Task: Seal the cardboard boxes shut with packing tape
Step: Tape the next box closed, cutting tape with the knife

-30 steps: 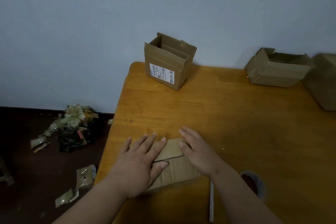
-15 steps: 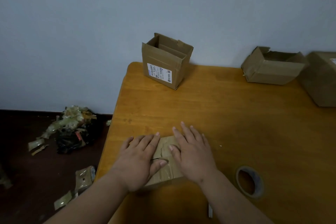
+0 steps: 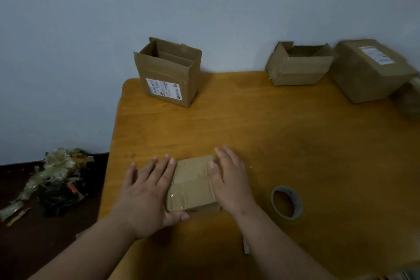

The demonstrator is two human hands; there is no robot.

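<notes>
small box (image 3: pixel 193 183) sits between both flat-fingered hands, long axis running away from the person; tape roll (image 3: pixel 286 202) lies nearer the right hand (image 3: pixel 229 179)

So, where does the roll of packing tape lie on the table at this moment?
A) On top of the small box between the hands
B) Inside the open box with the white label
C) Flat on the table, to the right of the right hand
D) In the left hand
C: the roll of packing tape lies flat on the table, apart from the right hand, and nothing holds it.
</notes>
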